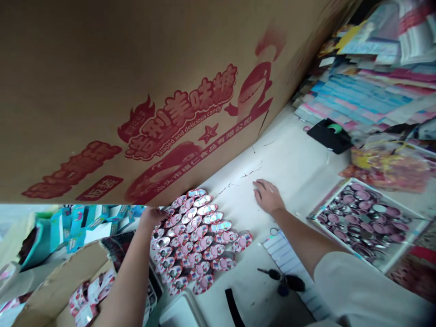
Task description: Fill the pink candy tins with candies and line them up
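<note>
My left hand [152,216] is at the left edge of a tight group of small shiny oval packs [191,236] with red and pink prints, several with round pink centres. Its fingers are mostly hidden between the packs and the lower edge of a large cardboard box [190,41], so its grip cannot be made out. To the right of the packs, my right hand [269,196] rests on the white tabletop [235,181], fingers apart and holding nothing. The box, printed in red, fills the upper view.
A white tray [402,254] of round pink and silver pieces stands at right. Stacked flat packaging [368,97] lies behind a black item [329,135]. Keys [282,279] and a lined sheet [286,254] lie near me. An opened carton [57,290] with printed packs is at left.
</note>
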A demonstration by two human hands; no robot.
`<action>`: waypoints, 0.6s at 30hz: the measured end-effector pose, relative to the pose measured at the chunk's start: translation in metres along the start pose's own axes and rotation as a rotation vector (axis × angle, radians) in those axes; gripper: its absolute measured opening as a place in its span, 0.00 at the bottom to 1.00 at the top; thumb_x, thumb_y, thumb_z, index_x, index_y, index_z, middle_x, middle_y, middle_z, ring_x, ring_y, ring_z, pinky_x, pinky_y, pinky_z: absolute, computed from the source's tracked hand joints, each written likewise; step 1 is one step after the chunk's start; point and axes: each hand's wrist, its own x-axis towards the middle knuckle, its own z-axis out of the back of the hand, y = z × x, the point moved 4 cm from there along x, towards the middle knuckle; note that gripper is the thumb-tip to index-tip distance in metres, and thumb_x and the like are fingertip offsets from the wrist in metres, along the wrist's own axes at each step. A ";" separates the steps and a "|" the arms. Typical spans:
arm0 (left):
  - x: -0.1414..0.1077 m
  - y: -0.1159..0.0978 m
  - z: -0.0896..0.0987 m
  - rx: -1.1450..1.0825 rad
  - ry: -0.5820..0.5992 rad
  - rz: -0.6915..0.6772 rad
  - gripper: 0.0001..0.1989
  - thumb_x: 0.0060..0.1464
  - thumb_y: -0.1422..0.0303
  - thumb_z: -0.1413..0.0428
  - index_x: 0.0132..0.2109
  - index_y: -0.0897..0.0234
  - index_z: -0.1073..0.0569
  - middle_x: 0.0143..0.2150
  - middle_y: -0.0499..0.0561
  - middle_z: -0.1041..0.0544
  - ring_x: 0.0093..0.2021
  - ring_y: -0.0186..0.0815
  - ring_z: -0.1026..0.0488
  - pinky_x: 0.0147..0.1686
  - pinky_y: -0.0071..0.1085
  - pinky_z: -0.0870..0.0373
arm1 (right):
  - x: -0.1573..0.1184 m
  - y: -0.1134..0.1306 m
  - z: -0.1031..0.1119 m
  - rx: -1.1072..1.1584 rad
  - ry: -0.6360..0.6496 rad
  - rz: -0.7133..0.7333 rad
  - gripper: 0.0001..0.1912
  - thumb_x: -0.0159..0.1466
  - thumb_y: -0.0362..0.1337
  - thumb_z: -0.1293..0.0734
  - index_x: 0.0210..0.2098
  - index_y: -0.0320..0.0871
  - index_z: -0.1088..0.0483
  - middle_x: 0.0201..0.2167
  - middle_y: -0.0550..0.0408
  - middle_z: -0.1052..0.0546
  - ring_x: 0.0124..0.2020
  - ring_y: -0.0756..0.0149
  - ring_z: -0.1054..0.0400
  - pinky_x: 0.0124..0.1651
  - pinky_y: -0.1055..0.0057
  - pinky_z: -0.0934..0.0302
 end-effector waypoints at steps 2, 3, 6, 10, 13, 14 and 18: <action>0.008 -0.003 0.004 0.036 0.030 -0.022 0.18 0.37 0.65 0.35 0.17 0.61 0.38 0.18 0.46 0.34 0.28 0.37 0.31 0.31 0.30 0.40 | -0.001 0.001 0.000 0.006 0.003 0.004 0.21 0.67 0.36 0.42 0.56 0.41 0.30 0.57 0.42 0.30 0.57 0.51 0.38 0.58 0.54 0.44; 0.012 -0.004 0.006 0.045 0.037 -0.032 0.17 0.36 0.65 0.34 0.18 0.61 0.37 0.20 0.46 0.33 0.30 0.38 0.30 0.33 0.30 0.40 | -0.001 0.001 0.000 0.009 0.002 0.008 0.21 0.68 0.36 0.42 0.56 0.40 0.30 0.57 0.42 0.30 0.57 0.51 0.38 0.58 0.55 0.44; 0.017 -0.006 0.012 0.050 0.042 -0.055 0.15 0.34 0.67 0.33 0.23 0.62 0.34 0.25 0.46 0.29 0.34 0.39 0.29 0.38 0.29 0.37 | -0.001 0.000 0.000 0.023 -0.007 0.019 0.20 0.68 0.37 0.43 0.56 0.40 0.30 0.57 0.41 0.30 0.57 0.51 0.38 0.58 0.55 0.44; 0.007 -0.010 0.017 0.032 0.019 -0.027 0.13 0.39 0.66 0.34 0.25 0.66 0.31 0.26 0.48 0.29 0.35 0.38 0.29 0.39 0.30 0.37 | -0.003 -0.004 0.000 0.056 0.005 0.005 0.20 0.68 0.37 0.42 0.56 0.40 0.30 0.57 0.41 0.30 0.58 0.51 0.38 0.60 0.54 0.44; -0.029 -0.022 0.011 0.009 -0.096 0.079 0.13 0.48 0.60 0.40 0.29 0.67 0.29 0.28 0.53 0.27 0.33 0.42 0.29 0.36 0.34 0.35 | 0.001 -0.002 0.001 0.110 0.040 -0.002 0.21 0.67 0.37 0.42 0.57 0.39 0.31 0.58 0.40 0.30 0.59 0.51 0.39 0.62 0.53 0.45; -0.050 -0.028 0.006 -0.034 -0.188 0.108 0.15 0.52 0.57 0.43 0.33 0.67 0.27 0.31 0.56 0.25 0.35 0.43 0.28 0.37 0.36 0.33 | 0.003 -0.001 0.002 0.136 0.048 -0.004 0.21 0.67 0.37 0.42 0.56 0.39 0.31 0.58 0.40 0.30 0.60 0.51 0.39 0.62 0.53 0.45; -0.192 -0.047 -0.042 -0.465 -0.757 0.029 0.14 0.57 0.57 0.49 0.38 0.64 0.27 0.39 0.56 0.23 0.40 0.42 0.25 0.43 0.37 0.29 | 0.003 0.003 0.024 0.306 0.050 -0.001 0.17 0.66 0.35 0.41 0.49 0.39 0.27 0.56 0.41 0.28 0.58 0.54 0.36 0.62 0.54 0.42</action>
